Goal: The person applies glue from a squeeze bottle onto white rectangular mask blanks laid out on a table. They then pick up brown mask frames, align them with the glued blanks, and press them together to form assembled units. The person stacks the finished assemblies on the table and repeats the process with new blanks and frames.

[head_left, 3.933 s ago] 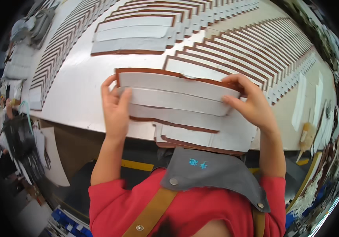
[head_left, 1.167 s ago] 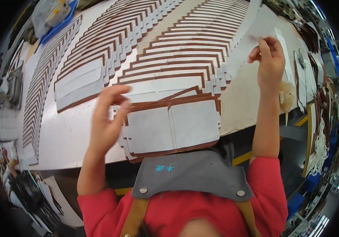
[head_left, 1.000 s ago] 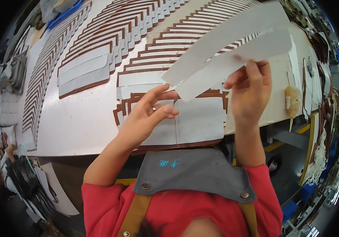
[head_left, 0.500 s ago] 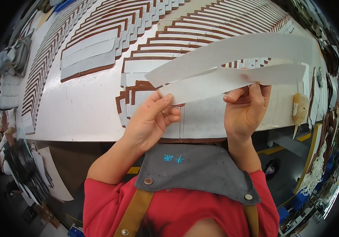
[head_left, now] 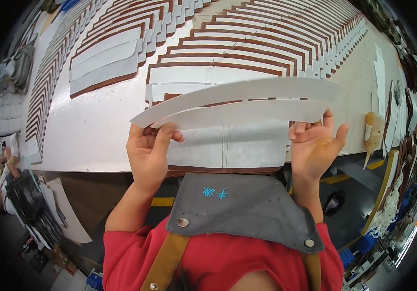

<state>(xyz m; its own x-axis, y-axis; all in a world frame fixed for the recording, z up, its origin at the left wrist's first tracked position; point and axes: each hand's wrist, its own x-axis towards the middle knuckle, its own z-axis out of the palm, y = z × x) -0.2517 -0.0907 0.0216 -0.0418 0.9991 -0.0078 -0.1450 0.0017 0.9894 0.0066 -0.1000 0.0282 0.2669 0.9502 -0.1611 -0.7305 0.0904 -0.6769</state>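
Two long, thin white strips [head_left: 247,92] are held above the table, lying nearly along each other and bowed upward. My left hand [head_left: 148,150] pinches their left end between thumb and fingers. Beneath their right end is my right hand [head_left: 315,148], palm up, thumb and forefinger spread apart, its other fingers bent close to the lower strip. Whether those fingers touch it is hard to tell. Under the strips, at the table's front edge, lies a pale grey panel [head_left: 254,148] with a brown border and a double line down its middle. Its far side is hidden.
Overlapping rows of brown-edged white panels [head_left: 218,72] fan across the table, with another stack [head_left: 104,68] at left. A yellowish bottle with a pointed nozzle [head_left: 373,131] lies at the right edge. Brown and white scraps [head_left: 407,150] hang beyond it.
The strips have come lower and nearer to me, and shifted left. My left hand moved left with their end. My right hand has loosened from a pinch, its thumb now swung away.
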